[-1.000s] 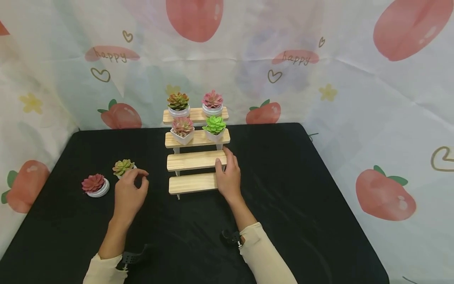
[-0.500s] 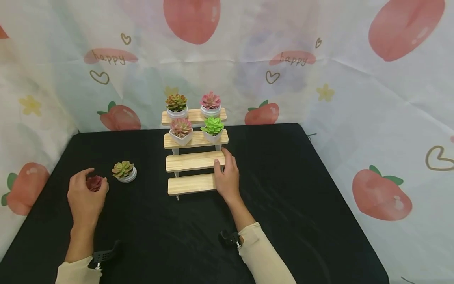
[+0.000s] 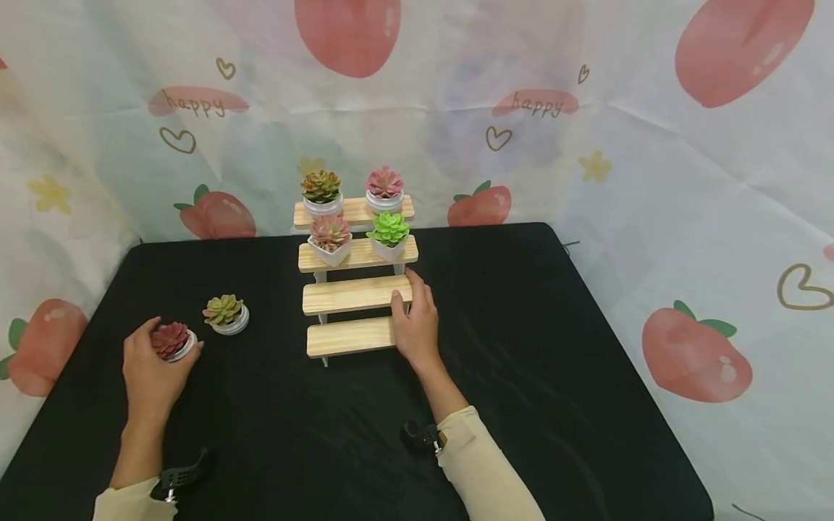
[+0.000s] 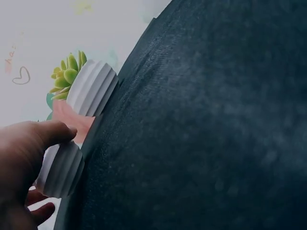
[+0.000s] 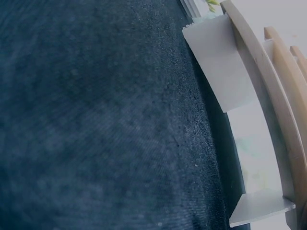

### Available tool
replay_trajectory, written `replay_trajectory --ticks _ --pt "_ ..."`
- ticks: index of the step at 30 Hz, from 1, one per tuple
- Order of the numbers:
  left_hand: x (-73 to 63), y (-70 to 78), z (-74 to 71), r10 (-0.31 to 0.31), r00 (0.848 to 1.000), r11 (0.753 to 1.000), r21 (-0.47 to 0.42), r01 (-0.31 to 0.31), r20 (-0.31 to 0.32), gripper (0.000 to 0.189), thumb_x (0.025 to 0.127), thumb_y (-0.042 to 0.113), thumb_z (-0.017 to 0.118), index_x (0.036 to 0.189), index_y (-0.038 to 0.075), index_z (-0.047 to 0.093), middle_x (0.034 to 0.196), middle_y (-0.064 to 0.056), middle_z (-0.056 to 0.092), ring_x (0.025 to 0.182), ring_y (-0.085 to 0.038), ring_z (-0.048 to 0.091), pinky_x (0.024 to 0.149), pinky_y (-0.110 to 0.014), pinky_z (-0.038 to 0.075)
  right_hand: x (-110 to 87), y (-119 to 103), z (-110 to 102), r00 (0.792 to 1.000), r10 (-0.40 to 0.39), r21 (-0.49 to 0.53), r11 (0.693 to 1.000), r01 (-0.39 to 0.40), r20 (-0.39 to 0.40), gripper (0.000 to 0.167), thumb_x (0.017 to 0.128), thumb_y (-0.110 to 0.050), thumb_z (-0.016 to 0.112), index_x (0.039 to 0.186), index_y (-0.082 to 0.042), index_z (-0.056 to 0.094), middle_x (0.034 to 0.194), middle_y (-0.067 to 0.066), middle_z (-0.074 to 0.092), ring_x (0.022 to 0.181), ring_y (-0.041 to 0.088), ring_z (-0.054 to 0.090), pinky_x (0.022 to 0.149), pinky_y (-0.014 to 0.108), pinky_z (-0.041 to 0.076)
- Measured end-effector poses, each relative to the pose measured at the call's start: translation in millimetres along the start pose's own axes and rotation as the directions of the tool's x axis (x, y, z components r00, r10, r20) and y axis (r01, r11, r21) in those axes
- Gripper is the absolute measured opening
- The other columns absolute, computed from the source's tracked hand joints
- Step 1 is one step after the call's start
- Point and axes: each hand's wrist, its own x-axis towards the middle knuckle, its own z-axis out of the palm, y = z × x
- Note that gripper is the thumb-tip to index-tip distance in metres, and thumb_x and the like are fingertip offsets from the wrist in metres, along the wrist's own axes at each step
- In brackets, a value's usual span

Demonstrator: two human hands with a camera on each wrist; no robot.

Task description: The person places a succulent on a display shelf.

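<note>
At the table's left, my left hand (image 3: 153, 373) curls round the white ribbed pot of a dark red succulent (image 3: 171, 339). The left wrist view has the thumb (image 4: 56, 132) against this pot (image 4: 64, 170), its plant hidden by the hand. Just to its right a yellow-green succulent (image 3: 223, 310) leans in a similar pot. My right hand (image 3: 418, 325) grips the right end of a stepped wooden stand (image 3: 355, 295), thumb on its near side. The stand (image 5: 268, 81) fills the right of the right wrist view, where the hand does not show.
On the stand's top board are a brownish-green succulent (image 3: 322, 188) and a pink one (image 3: 385, 184). The board below bears a pale pink succulent (image 3: 329, 235) and a bright green one (image 3: 389, 231). A printed cloth (image 3: 417, 137) hangs behind the black table (image 3: 521, 347).
My left hand has moved left from beside the yellow-green succulent to the dark red one and closed round its pot. The right hand keeps its hold on the stand.
</note>
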Motion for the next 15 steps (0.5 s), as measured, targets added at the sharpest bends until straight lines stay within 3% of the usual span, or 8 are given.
replay_trajectory --ticks 6,15 --pt "0.0 -5.6 -0.3 -0.061 0.996 0.998 0.006 0.061 0.070 0.087 0.086 0.012 0.083 0.155 -0.003 0.032 0.145 -0.036 0.041 0.131 -0.054 0.040 0.112 -0.065 0.029 0.5 -1.0 1.4 1.000 -0.014 0.000 1.000 0.014 -0.011 0.049 0.103 -0.026 0.054 0.150 -0.010 0.051 0.137 0.017 0.057 0.123 0.036 0.058 0.099 0.054 0.047" --pt "-2.1 -4.7 0.8 -0.038 0.999 0.999 -0.014 0.038 0.034 0.087 0.083 0.005 0.084 0.153 -0.003 0.034 0.142 -0.035 0.044 0.130 -0.054 0.042 0.112 -0.065 0.030 0.5 -0.5 0.9 1.000 -0.012 -0.006 1.000 0.012 -0.010 0.050 0.103 -0.028 0.053 0.150 -0.010 0.051 0.137 0.016 0.057 0.124 0.036 0.057 0.100 0.054 0.047"
